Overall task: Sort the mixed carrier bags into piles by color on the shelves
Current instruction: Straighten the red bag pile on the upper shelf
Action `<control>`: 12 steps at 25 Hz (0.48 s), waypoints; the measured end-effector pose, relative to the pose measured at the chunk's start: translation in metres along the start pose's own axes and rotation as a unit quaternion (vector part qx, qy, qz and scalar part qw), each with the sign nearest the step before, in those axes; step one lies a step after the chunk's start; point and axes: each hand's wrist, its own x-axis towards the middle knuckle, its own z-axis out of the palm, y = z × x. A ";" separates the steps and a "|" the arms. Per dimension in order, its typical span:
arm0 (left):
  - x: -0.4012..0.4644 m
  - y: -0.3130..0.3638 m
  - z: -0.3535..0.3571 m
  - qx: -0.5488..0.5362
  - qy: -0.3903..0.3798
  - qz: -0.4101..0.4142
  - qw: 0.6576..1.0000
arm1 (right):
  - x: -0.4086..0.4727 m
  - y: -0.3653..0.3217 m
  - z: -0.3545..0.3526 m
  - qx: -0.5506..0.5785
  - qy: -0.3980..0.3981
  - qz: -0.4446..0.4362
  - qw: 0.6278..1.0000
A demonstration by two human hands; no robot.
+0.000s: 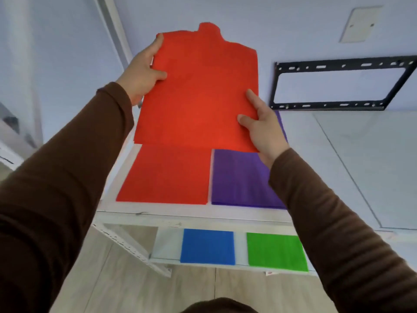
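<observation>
Both hands, left [142,71] and right [262,132], pinch the red bag [196,91] by its edges. It is best lowered flat, square onto the red pile [164,175], not over the purple pile [241,179].

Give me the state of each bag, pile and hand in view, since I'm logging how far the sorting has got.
red bag: held up flat above the top shelf by both hands
left hand: gripping its left edge
right hand: gripping its lower right edge
red pile: flat, top shelf
purple pile: flat beside it
blue pile: flat, lower shelf
green pile: flat, lower shelf
</observation>
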 end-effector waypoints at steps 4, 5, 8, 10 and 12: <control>-0.017 -0.104 -0.033 0.092 -0.017 -0.086 0.992 | -0.018 0.049 0.078 -0.073 -0.002 0.075 0.995; -0.024 -0.133 -0.031 0.118 -0.033 -0.116 0.986 | -0.024 0.061 0.090 -0.100 -0.009 0.098 0.990; -0.053 -0.197 -0.024 0.144 -0.081 -0.202 0.965 | -0.042 0.087 0.111 -0.212 -0.037 0.143 0.966; -0.065 -0.211 -0.022 0.149 -0.075 -0.208 0.964 | -0.049 0.093 0.117 -0.265 -0.057 0.156 0.950; -0.067 -0.207 -0.020 0.149 -0.078 -0.190 0.967 | -0.052 0.094 0.119 -0.304 -0.062 0.143 0.940</control>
